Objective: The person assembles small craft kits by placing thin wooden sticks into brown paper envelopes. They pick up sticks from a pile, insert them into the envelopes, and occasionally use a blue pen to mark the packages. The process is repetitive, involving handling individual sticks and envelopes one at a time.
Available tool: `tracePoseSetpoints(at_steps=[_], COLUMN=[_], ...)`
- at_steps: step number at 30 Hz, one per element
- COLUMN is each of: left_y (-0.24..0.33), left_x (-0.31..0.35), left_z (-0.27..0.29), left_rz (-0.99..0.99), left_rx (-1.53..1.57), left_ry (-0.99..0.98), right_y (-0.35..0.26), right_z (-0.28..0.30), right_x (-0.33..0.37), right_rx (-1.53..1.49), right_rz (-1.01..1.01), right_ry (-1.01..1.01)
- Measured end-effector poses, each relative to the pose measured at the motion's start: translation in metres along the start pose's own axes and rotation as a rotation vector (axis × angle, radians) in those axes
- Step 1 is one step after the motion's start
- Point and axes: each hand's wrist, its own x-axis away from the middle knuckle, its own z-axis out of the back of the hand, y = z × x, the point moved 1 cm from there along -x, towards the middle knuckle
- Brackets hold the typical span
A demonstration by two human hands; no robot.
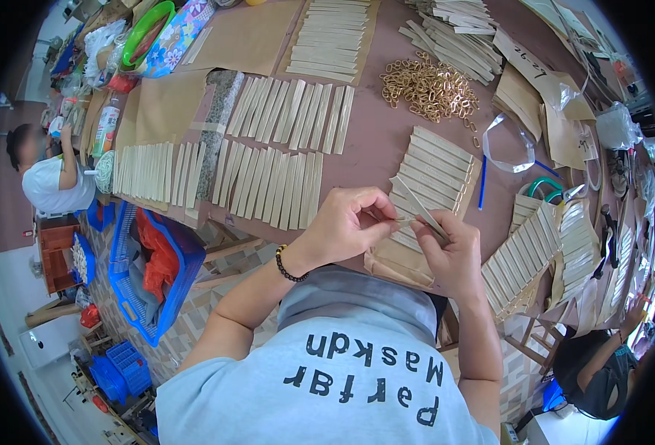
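My left hand [349, 222] and my right hand [452, 252] meet above the table's near edge. A narrow pale strip [418, 204] slants up out of my right hand, pinched between thumb and fingers. The fingertips of my left hand are pinched at a small pale end by my right fingertips; whether it belongs to the same strip I cannot tell. Beneath the hands lies a brown sheet [435, 163] bearing rows of pale strips, with gold links along its right edge. Farther off is a loose heap of gold oval links [431, 87].
Strips lie in rows [268, 185] on the left, and a strip pile [453, 37] sits at the back. Green-handled scissors [544, 189], a blue stick [482, 182] and strip-covered sheets [524, 259] are at right. A blue basket [157, 319] stands below left. Other people are at both sides.
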Motion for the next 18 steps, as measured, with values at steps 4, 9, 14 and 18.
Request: tracePoseSetpoints(at_steps=[4,9,14,18], left_y=[-0.0021,-0.0018,-0.0036,-0.0037], left_x=[0.0009,0.0012,0.0013,0.0012], left_z=[0.0006,0.0007,-0.0002,0.0006], left_rz=[0.008,0.021,0.014,-0.001], left_rx=[0.013,0.037,0.024,0.053], left_ry=[-0.007,-0.012,-0.031,-0.017], right_y=[0.003,0.0016,0.0,0.0058], right_z=[0.0006,0.0005,0.0021,0.0034], right_x=[-0.0003,-0.0006,-0.0015,-0.0016], right_rx=[-0.004,-0.015,-0.014,-0.077], right_rz=[0.006,-0.015,-0.045,-0.046], right_ry=[-0.011,-0.035,-0.049,0.016])
